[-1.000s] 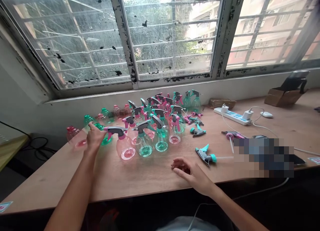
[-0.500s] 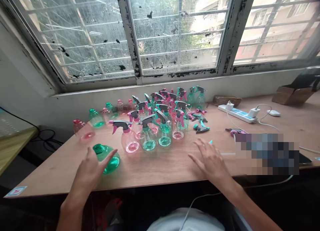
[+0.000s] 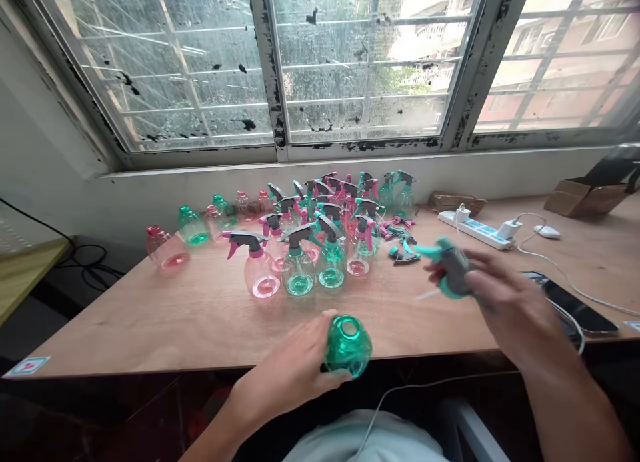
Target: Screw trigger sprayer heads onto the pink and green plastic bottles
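Observation:
My left hand [image 3: 300, 359] is wrapped round a green see-through bottle [image 3: 349, 345] at the table's front edge, its open neck turned up toward me. To the right, my right hand [image 3: 510, 302] grips a teal and grey spray head [image 3: 450, 265], smeared by motion and held above the table. A thin pale tube [image 3: 428, 294] shows below the spray head. Beyond my hands stand several assembled spray bottles, among them a pink one [image 3: 263, 275] and a green one [image 3: 299, 272]. Loose spray heads [image 3: 404, 254] lie to their right.
Bottles without heads, such as a pink one [image 3: 167, 249] and a green one [image 3: 193, 225], stand at the back left of the wooden table [image 3: 200, 322]. A power strip [image 3: 475, 229], a phone [image 3: 575, 302], cables and a cardboard box [image 3: 575, 195] are on the right.
My left hand has carried the green bottle rightward to the front middle and tipped its mouth toward me. My right hand has picked up a spray head and moved right.

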Motion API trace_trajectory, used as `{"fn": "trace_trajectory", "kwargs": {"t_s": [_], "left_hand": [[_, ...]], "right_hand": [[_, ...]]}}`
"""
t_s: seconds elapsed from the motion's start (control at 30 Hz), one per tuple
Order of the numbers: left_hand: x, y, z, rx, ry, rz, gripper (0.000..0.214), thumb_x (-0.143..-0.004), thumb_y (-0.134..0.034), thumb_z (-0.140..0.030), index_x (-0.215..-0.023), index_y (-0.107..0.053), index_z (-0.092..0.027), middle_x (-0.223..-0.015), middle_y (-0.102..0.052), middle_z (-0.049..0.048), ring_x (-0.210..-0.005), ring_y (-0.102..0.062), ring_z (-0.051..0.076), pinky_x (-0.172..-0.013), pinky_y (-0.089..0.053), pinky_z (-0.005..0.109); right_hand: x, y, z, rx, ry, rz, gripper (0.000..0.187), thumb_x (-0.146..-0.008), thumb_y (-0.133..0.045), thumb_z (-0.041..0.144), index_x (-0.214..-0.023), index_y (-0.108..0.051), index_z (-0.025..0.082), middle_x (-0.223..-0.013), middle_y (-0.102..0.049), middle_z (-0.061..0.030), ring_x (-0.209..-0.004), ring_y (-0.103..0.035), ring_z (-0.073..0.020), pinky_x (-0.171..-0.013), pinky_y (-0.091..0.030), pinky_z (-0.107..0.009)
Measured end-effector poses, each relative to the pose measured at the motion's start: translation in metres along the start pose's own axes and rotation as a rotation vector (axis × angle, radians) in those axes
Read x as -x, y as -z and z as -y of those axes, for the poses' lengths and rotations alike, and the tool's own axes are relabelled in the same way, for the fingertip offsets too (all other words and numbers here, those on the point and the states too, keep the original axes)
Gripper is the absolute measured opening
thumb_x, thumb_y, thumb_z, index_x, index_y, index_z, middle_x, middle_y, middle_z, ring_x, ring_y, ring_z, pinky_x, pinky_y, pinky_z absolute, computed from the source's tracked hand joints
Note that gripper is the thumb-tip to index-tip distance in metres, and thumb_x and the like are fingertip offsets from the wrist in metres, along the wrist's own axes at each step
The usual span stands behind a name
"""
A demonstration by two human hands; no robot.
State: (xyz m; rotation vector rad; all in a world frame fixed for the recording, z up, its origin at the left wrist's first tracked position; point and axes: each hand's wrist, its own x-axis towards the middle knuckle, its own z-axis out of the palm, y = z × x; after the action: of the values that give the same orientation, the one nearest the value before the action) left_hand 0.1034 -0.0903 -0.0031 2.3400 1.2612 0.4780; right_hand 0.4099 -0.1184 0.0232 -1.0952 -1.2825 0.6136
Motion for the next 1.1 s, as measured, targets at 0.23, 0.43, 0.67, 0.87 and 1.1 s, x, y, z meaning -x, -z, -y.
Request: {"fn": "trace_trajectory", "kwargs": {"t_s": [0.23,0.43,0.67,0.87,1.1], "left_hand": [[-0.026,-0.007,-0.02,0.061,-0.221,0.266,0.034,-0.075,-0.079,-0.035,-0.102,-0.061,-0.025,-0.105,-0.066,0.0037,-0.094,-0.065,0.027,-0.076,-0.048,0.033],[-0.03,-0.01,-0.025,0.116,-0.164,0.261,0.037,-0.067,-0.082,-0.033,-0.096,-0.061,-0.025,-0.099,-0.064,0.0022,-0.086,-0.063,0.025,-0.067,-0.047,0.032],[-0.02,-0.037,-0.022,0.218,-0.228,0.164,0.049,-0.076,-0.079,-0.033,-0.121,-0.06,-0.026,-0.122,-0.065,0.0075,-0.11,-0.062,0.031,-0.09,-0.05,0.039],[-0.004,-0.069,0.009,0.227,-0.277,0.059,0.082,-0.076,-0.082,-0.047,-0.145,-0.044,-0.022,-0.14,-0.059,0.0157,-0.129,-0.054,0.038,-0.112,-0.04,0.053],[-0.006,-0.028,0.015,0.374,-0.297,0.174,0.083,-0.074,-0.085,-0.042,-0.147,-0.048,-0.031,-0.138,-0.054,0.0105,-0.125,-0.057,0.031,-0.107,-0.05,0.043]], "right_hand": [[0.004,-0.02,0.065,-0.472,0.145,-0.226,0.044,-0.103,-0.034,0.042,-0.098,-0.077,0.036,-0.089,-0.075,-0.0061,-0.078,-0.068,-0.0276,-0.069,-0.054,-0.044],[0.004,-0.022,0.048,-0.374,0.047,0.031,0.04,-0.096,-0.048,0.061,-0.105,-0.074,0.033,-0.086,-0.077,-0.0071,-0.076,-0.071,-0.0298,-0.065,-0.056,-0.044],[0.015,-0.041,0.021,-0.016,0.014,0.383,0.036,-0.097,-0.055,0.055,-0.121,-0.067,0.03,-0.108,-0.076,-0.009,-0.098,-0.073,-0.0305,-0.079,-0.058,-0.04],[0.035,-0.049,0.002,0.299,0.162,0.519,0.03,-0.1,-0.054,0.035,-0.128,-0.063,0.028,-0.097,-0.076,-0.0048,-0.083,-0.071,-0.0222,-0.071,-0.057,-0.028],[0.043,-0.045,0.004,0.309,0.286,0.603,0.026,-0.093,-0.061,0.022,-0.115,-0.068,0.032,-0.098,-0.074,-0.0062,-0.087,-0.069,-0.026,-0.078,-0.057,-0.033]]}}
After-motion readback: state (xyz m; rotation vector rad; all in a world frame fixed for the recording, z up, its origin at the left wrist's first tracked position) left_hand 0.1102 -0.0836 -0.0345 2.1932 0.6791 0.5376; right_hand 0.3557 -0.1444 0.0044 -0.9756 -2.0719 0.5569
